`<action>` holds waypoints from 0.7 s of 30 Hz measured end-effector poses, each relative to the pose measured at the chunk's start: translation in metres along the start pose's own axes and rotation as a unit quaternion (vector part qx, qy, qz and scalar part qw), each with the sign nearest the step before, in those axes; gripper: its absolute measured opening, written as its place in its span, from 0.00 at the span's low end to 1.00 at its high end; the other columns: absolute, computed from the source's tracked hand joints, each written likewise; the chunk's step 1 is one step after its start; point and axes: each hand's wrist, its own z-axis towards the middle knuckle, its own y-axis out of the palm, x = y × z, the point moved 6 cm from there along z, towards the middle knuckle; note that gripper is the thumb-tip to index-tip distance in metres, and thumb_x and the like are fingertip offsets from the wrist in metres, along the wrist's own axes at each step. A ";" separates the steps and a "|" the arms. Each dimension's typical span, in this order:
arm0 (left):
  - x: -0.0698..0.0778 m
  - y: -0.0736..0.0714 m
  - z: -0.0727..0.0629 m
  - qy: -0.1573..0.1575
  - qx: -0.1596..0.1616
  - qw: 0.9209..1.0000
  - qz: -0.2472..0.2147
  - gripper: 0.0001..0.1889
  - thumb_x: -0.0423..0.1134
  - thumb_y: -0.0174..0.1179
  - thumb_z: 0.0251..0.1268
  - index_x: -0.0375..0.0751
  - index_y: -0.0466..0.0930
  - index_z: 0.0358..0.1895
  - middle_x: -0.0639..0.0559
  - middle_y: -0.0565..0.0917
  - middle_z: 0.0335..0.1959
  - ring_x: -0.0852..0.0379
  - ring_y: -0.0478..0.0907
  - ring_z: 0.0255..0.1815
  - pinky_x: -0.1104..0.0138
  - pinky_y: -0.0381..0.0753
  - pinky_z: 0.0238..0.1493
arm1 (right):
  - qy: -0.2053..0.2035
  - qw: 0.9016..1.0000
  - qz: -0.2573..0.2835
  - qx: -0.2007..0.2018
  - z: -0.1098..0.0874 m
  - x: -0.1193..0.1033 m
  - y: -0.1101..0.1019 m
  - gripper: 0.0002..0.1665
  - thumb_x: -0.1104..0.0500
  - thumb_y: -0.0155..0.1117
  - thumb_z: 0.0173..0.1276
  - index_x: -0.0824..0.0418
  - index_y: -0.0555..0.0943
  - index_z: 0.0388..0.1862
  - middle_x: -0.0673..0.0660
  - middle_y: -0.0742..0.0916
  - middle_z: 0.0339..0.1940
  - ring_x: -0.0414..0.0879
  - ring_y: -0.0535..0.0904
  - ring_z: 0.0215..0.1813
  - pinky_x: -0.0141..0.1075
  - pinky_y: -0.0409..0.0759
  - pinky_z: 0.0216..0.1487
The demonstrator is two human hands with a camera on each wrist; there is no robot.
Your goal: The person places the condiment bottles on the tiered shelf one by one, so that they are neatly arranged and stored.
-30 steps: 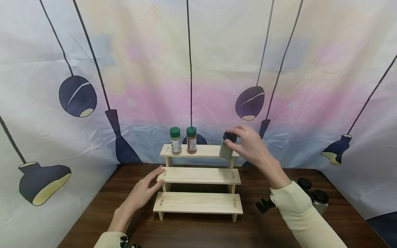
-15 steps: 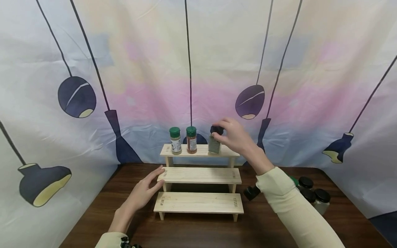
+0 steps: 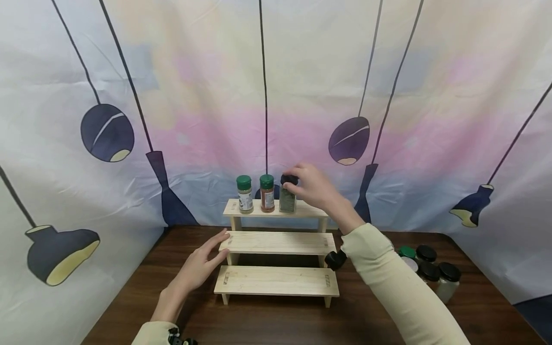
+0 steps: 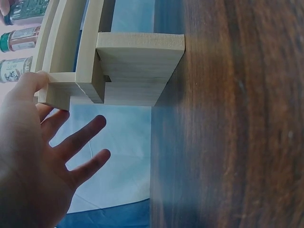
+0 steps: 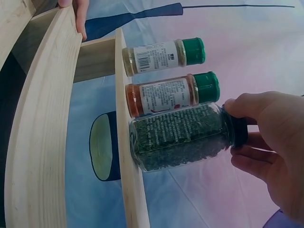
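My right hand (image 3: 312, 187) pinches the black cap of a clear glass spice jar (image 5: 178, 137) filled with dried green herbs. The jar stands upright on the top step of a wooden three-step shelf rack (image 3: 276, 243). Close beside it are a red-brown spice jar (image 5: 164, 96) and a pale spice jar (image 5: 154, 57), both with green caps. My left hand (image 3: 194, 268) holds the left end of the middle step, thumb at the front edge and a finger at the back edge. Its other fingers spread freely in the left wrist view.
Several more jars (image 3: 448, 282) with black, green and white tops stand on the dark wooden table (image 3: 276, 328) at the right, beyond my right sleeve. A printed cloth (image 3: 297, 72) hangs close behind the rack.
My right hand has carried the herb jar left along the top step, from its right end to beside the red-brown jar. My left hand has stayed on the rack.
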 end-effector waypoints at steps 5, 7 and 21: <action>0.000 0.000 0.000 0.001 -0.003 1.000 0.001 0.28 0.58 0.53 0.74 0.57 0.67 0.73 0.54 0.64 0.78 0.42 0.64 0.75 0.39 0.69 0.65 | 0.007 1.000 0.006 -0.008 0.004 -0.001 0.004 0.23 0.54 0.63 0.73 0.62 0.80 0.63 0.61 0.83 0.60 0.56 0.77 0.63 0.49 0.75 0.64; 0.000 -0.001 0.000 0.001 -0.003 1.000 0.002 0.28 0.58 0.52 0.74 0.58 0.67 0.73 0.54 0.64 0.78 0.42 0.64 0.75 0.39 0.69 0.65 | 0.011 1.000 0.008 -0.011 0.005 -0.001 0.005 0.23 0.54 0.62 0.73 0.62 0.80 0.63 0.61 0.82 0.61 0.56 0.76 0.65 0.49 0.74 0.66; 0.000 0.000 0.000 0.003 -0.001 1.000 0.006 0.27 0.58 0.52 0.75 0.59 0.67 0.73 0.53 0.64 0.78 0.41 0.65 0.74 0.39 0.69 0.65 | 0.027 0.995 0.090 0.015 -0.012 0.008 -0.002 0.27 0.57 0.61 0.74 0.59 0.74 0.70 0.61 0.77 0.66 0.59 0.76 0.64 0.51 0.79 0.61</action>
